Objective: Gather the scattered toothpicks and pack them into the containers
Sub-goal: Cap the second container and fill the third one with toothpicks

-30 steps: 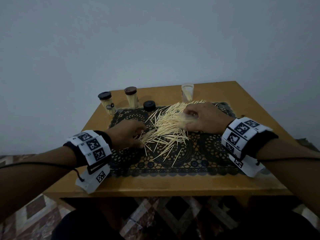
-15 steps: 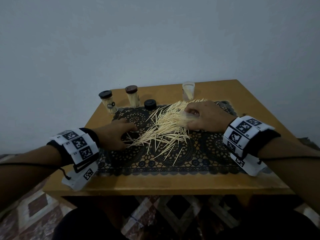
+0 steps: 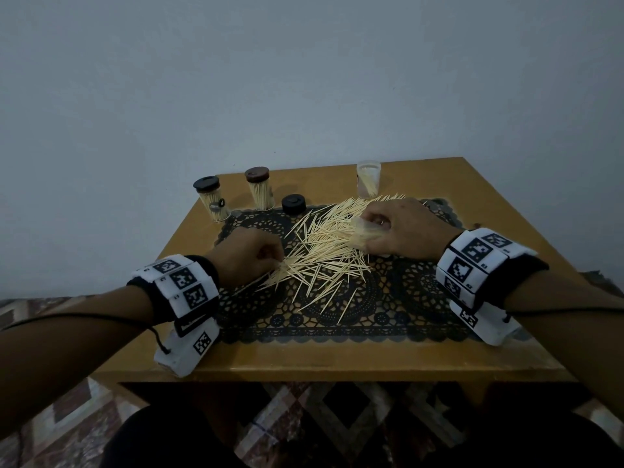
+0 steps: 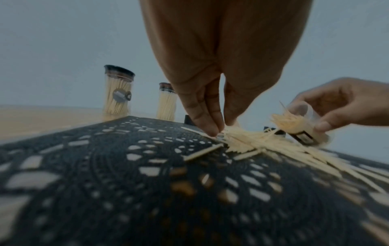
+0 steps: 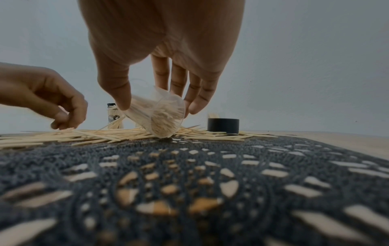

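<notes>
A tilted clear container [image 5: 157,114] is grasped by the right hand [image 3: 401,231] while light, stiff, slippery toothpicks [image 3: 324,251] are pinched mid-length by the left hand [image 3: 246,255].

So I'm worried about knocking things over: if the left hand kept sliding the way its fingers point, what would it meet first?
Most likely the scattered toothpicks, which its fingertips already touch. Past that heap lies the tilted clear container held by the right hand, though depth is hard to judge.
</notes>
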